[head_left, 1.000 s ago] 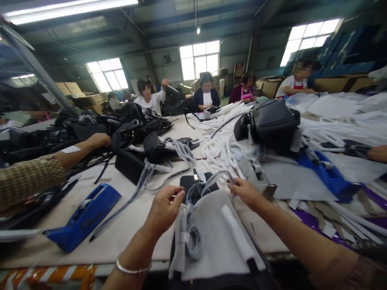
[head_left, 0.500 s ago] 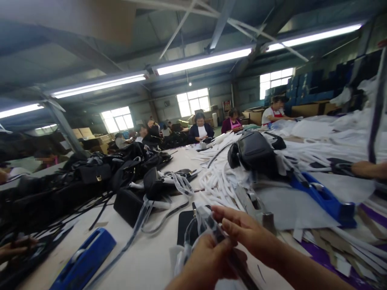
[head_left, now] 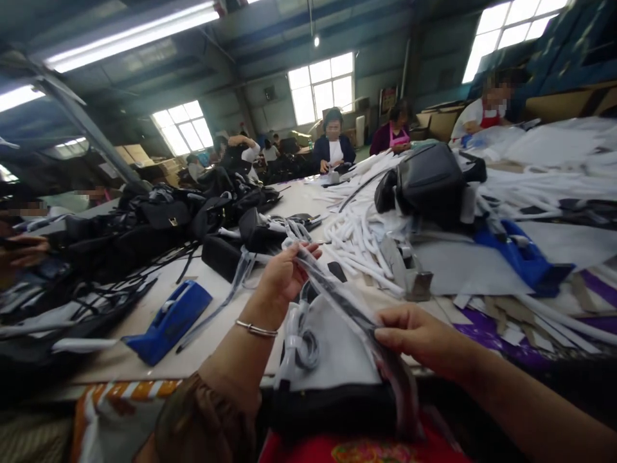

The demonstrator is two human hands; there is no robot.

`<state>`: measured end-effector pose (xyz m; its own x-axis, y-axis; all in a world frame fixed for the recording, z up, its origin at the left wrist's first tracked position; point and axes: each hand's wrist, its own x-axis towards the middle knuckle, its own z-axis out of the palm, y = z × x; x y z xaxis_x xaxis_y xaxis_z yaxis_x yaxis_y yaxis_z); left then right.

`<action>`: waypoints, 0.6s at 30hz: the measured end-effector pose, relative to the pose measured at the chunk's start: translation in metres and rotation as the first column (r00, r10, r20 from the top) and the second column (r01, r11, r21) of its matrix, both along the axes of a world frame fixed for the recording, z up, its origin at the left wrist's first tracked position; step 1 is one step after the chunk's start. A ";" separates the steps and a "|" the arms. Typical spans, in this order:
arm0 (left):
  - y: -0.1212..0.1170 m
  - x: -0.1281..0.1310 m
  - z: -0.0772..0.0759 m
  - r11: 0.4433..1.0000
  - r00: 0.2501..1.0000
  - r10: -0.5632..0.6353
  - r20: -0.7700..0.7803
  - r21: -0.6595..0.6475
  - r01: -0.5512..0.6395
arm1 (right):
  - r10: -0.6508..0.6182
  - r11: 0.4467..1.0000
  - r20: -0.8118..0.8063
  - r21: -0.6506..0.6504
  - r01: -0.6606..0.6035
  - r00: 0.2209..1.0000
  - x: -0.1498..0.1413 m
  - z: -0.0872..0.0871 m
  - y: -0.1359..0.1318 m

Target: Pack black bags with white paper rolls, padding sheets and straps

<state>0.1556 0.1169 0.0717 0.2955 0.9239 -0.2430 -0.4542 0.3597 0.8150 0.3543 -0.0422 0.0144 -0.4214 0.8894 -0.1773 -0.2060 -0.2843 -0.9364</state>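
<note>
A dark strap in clear plastic wrap (head_left: pixel 342 299) runs slantwise between my hands. My left hand (head_left: pixel 285 273), with a bangle at the wrist, pinches its upper end. My right hand (head_left: pixel 417 334) grips it lower down between thumb and fingers, and the strap's tail hangs below. Under the strap, at the table's front edge, lies a black bag (head_left: pixel 332 408) with a white sheet (head_left: pixel 337 347) over it. A coiled, plastic-wrapped strap (head_left: pixel 304 347) rests on the sheet's left side.
Blue tape dispensers stand left (head_left: pixel 168 321) and right (head_left: pixel 525 257). Black bags (head_left: pixel 164 222) are heaped at the left. White padding strips (head_left: pixel 357 241) and a large black bag (head_left: pixel 429 177) lie beyond my hands. Several people sit around; another person's hand (head_left: pixel 29 251) shows at far left.
My hands have moved apart, stretching the wrapped strap between them. The view has tipped downward, so the black bag and white sheet at the table edge now show.
</note>
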 end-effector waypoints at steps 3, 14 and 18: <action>-0.028 0.008 -0.014 0.970 0.967 -0.244 0.073 0.011 0.244 | -0.148 0.989 0.013 0.008 0.147 0.989 -0.008 0.009 0.012; -0.027 0.012 -0.015 0.982 0.997 -0.055 -0.054 0.181 0.064 | 0.020 1.000 0.042 -0.014 -0.019 0.999 -0.025 -0.003 0.013; -0.019 0.002 -0.011 0.989 1.000 0.012 -0.020 0.149 -0.009 | 0.038 0.997 -0.002 -0.066 -0.038 0.999 -0.024 -0.011 0.006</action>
